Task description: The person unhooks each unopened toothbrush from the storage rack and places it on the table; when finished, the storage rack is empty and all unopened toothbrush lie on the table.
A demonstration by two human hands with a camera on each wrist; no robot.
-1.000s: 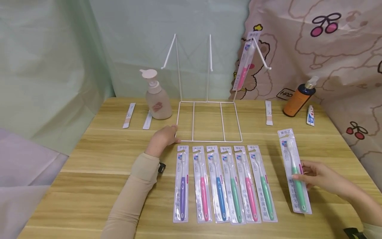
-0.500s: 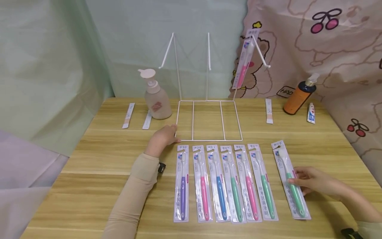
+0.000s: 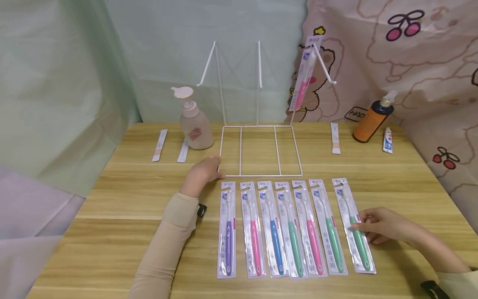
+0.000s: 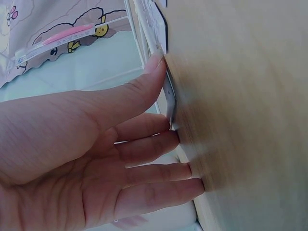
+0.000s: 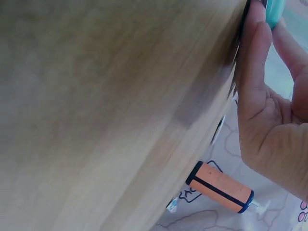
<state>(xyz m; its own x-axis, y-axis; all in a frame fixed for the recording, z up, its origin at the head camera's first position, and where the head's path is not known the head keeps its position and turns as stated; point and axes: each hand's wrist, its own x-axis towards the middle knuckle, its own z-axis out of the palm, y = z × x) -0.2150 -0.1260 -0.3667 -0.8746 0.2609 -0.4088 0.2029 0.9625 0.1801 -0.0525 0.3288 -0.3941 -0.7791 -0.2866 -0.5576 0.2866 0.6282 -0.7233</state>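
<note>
At the right end of a row, my right hand [image 3: 384, 226] pinches a packaged toothbrush with a green handle [image 3: 360, 243] by its right edge. The pack lies at or just above the table; I cannot tell which. In the right wrist view, thumb and fingers meet at its green end [image 5: 275, 12]. My left hand [image 3: 203, 172] rests at the front left corner of a white wire rack [image 3: 257, 175]. In the left wrist view, its fairly straight fingers [image 4: 154, 147] touch the table and its thumb lies along the rack's base. A pink toothbrush pack [image 3: 303, 79] hangs on the rack's right hook.
Several toothbrush packs lie side by side before the rack, from a purple one [image 3: 228, 245] to a green one [image 3: 333, 245]. A pump bottle [image 3: 196, 128] stands left of the rack. An orange bottle [image 3: 369, 124], a small tube [image 3: 387, 141] and paper sachets [image 3: 159, 145] lie farther back.
My right hand has lowered the green toothbrush pack toward the table and moved it left, closer to the row. My left hand has stayed at the rack's corner.
</note>
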